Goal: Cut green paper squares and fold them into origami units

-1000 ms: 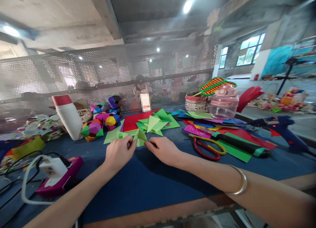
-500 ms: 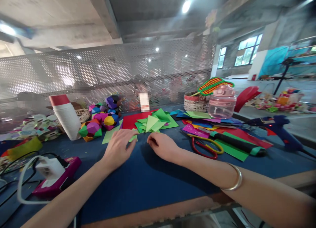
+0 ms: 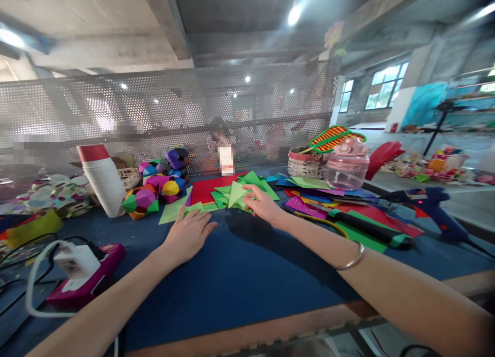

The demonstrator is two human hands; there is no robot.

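Note:
My left hand (image 3: 189,236) rests low over the blue table top, fingers stretched out and holding nothing. Its fingertips are beside a small light green paper piece (image 3: 193,208) and a flat pale green sheet (image 3: 169,213). Farther right, my right hand (image 3: 266,206) reaches to the pile of folded green paper pieces (image 3: 249,179), its fingers slightly bent and apart. Those fingertips are at the edge of a light green folded triangle (image 3: 235,194); whether they touch it I cannot tell. Behind the pile lies red paper (image 3: 204,190).
Colourful paper balls (image 3: 145,200) and a stack of paper cups (image 3: 102,184) stand left. A purple power strip (image 3: 87,285) with cables lies nearer. On the right are a black-handled tool (image 3: 367,228), scissors partly hidden by my arm, a pink bottle (image 3: 348,164) and a blue glue gun (image 3: 436,207).
My right hand has moved forward to the green paper pile, and its curled fingers have opened out. My left hand has lowered slightly, its fingers flatter. The right forearm now covers part of the scissors.

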